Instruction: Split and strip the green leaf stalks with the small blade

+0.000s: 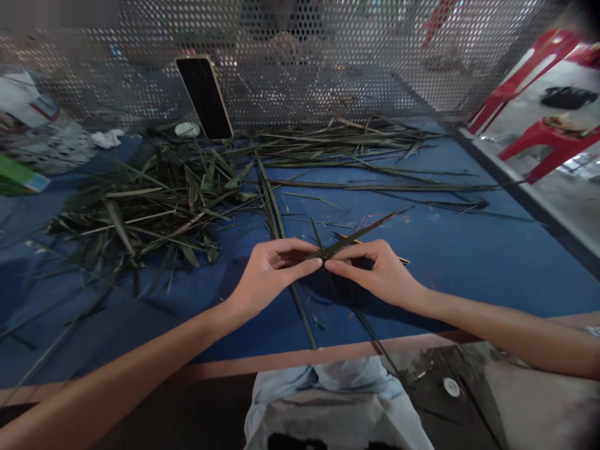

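Note:
Both thumbs almost meet over a dark green leaf strip [357, 236], which slants up to the right and ends in a brown tip. My left hand [276, 269] pinches its left part between thumb and fingers. From the other side my right hand [375, 270] grips the same strip. Another narrow piece pokes up between the hands, and one hangs down past the table edge; how they join is hidden by the fingers. Under the right hand lies a thin yellow-and-black stick [404, 260], partly covered. A long leaf strip [300, 309] lies beneath my left hand.
A heap of cut leaves [159, 200] covers the left of the blue table [469, 262]. Long leaf strips [323, 147] lie along the back. A phone [206, 97] leans against the perforated metal panel [309, 87]. Red chairs [539, 134] stand beyond the right edge.

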The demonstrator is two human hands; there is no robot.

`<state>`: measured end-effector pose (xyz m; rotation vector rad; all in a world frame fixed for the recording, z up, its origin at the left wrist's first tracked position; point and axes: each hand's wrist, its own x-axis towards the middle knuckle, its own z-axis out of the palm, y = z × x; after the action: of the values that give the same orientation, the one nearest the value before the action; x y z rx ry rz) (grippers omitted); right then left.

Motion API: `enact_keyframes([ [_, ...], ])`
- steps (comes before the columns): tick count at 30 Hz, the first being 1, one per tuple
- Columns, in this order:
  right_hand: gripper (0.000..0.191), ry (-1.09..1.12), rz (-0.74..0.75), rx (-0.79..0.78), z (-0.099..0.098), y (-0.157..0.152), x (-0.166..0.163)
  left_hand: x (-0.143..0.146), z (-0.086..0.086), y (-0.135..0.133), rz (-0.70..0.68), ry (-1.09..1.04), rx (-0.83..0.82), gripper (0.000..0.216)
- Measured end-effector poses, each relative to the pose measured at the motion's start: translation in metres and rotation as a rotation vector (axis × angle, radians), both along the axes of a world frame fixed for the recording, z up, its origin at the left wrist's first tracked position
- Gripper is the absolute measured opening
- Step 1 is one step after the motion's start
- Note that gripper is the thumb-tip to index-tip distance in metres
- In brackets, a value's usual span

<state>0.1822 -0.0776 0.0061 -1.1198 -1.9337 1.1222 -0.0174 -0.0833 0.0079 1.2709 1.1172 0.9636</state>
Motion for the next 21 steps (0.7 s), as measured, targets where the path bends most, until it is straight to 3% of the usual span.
enact_keyframes([
  [3, 0.033, -0.057, -0.004, 0.097, -0.005, 0.002, 0.002, 0.003, -0.002, 0.002, 0.012, -0.057, -0.027, 0.027],
  [6, 0.031, -0.209, 0.045, 0.377, 0.003, -0.002, 0.013, 0.002, -0.002, 0.005, 0.011, -0.101, -0.076, 0.028],
  [9, 0.022, -0.284, 0.102, 0.655, 0.031, -0.01, 0.029, -0.002, 0.0, 0.005, 0.051, -0.102, -0.078, 0.029],
  [12, 0.025, -0.246, -0.105, 0.782, 0.06, -0.004, 0.039, -0.005, 0.003, 0.004, 0.043, -0.079, -0.065, 0.029],
  [13, 0.028, -0.246, -0.136, 0.69, 0.065, 0.003, 0.039, -0.005, 0.003, 0.004, 0.019, -0.069, -0.063, 0.029],
  [15, 0.041, -0.243, 0.065, 0.359, 0.065, 0.021, 0.037, -0.005, 0.004, 0.004, -0.055, -0.037, -0.062, 0.03],
  [17, 0.055, -0.181, 0.25, 0.025, 0.053, 0.037, 0.032, -0.004, 0.005, 0.005, -0.129, 0.016, -0.064, 0.029],
  [19, 0.054, -0.089, 0.252, -0.149, 0.037, 0.046, 0.025, -0.003, 0.005, 0.006, -0.184, 0.075, -0.058, 0.029],
  [21, 0.046, -0.015, 0.233, -0.222, 0.022, 0.044, 0.018, -0.003, 0.005, 0.006, -0.224, 0.116, -0.044, 0.027],
])
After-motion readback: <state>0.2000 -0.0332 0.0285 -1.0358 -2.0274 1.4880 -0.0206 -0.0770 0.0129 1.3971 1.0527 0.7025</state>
